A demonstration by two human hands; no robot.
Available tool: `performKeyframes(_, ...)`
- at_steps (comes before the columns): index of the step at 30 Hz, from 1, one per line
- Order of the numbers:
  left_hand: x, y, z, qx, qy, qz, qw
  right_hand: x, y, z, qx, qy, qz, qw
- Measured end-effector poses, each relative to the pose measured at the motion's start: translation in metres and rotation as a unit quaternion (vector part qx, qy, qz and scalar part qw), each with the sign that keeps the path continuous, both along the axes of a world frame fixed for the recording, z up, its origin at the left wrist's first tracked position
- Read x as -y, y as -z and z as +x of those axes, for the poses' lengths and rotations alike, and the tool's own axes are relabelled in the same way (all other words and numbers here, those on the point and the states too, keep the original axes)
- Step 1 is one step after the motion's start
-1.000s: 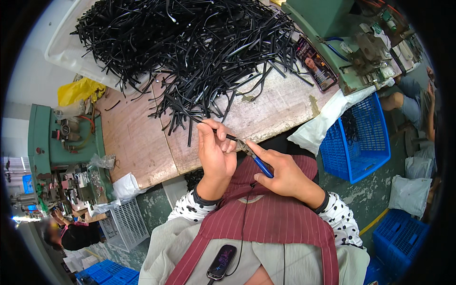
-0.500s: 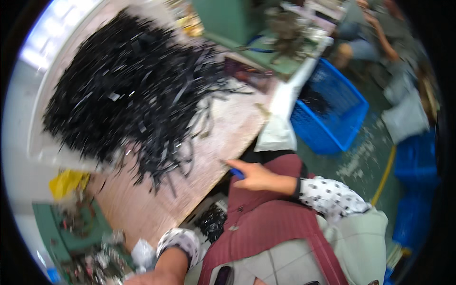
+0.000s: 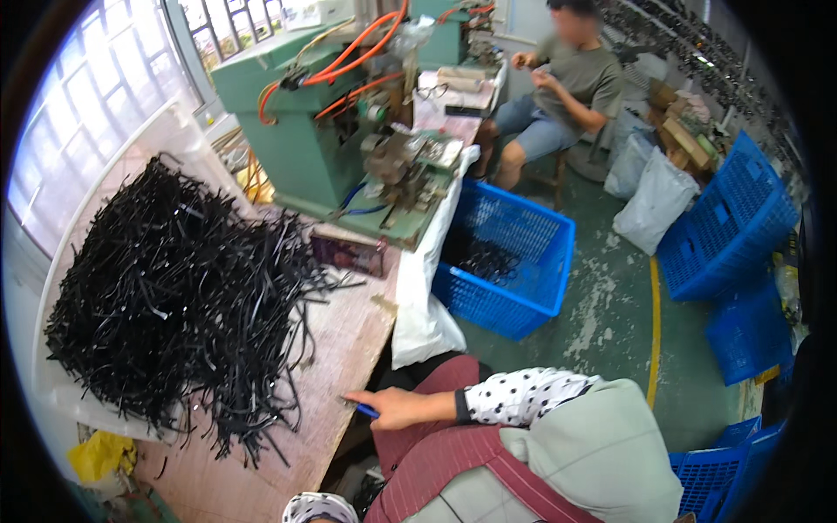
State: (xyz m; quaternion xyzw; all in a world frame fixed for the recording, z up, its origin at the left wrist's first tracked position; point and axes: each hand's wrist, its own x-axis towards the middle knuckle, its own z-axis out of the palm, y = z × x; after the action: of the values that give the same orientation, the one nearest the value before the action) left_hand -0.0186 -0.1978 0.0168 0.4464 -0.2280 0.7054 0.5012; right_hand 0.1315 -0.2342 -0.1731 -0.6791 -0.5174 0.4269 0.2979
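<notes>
My right hand (image 3: 399, 410) is closed around a small tool with a blue handle (image 3: 366, 410). It is at the table's right edge, with the tool pointing over the tabletop; what kind of tool it is I cannot make out. Of my left arm only the dotted sleeve (image 3: 319, 507) shows at the lower edge, and the hand is out of the picture. A large tangled heap of thin black strips (image 3: 174, 288) lies to the left of my right hand, partly in a white tray (image 3: 54, 383) and spilling onto the pinkish tabletop (image 3: 327, 370).
A green machine (image 3: 288, 131) with orange hoses stands beyond the heap. Right of the table are a white sack (image 3: 423, 331) and a blue crate (image 3: 545, 301) with black pieces inside. Farther off a person (image 3: 567, 96) sits. More blue crates (image 3: 728, 218) stand at the right.
The view has swung up and rightward, bringing the machine and seated person fully into sight. My left hand has dropped out of view; my right still holds the blue-handled tool.
</notes>
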Motion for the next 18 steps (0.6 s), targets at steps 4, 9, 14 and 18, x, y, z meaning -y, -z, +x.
performKeyframes(4,0.004,0.007,0.017,-0.077,-0.013,-0.033,0.996,0.001,-0.003,-0.003,-0.012,0.003,-0.007,1.0)
performKeyframes(9,0.009,0.012,0.03,-0.143,-0.021,-0.05,0.988,-0.002,0.003,-0.003,-0.001,0.002,0.006,1.0)
performKeyframes(14,0.014,0.015,0.033,-0.181,-0.027,-0.062,0.981,-0.004,0.002,-0.007,-0.004,-0.005,-0.007,1.0)
performKeyframes(18,0.016,0.016,0.038,-0.201,-0.027,-0.072,0.976,-0.001,0.001,-0.007,-0.01,0.007,-0.015,1.0)
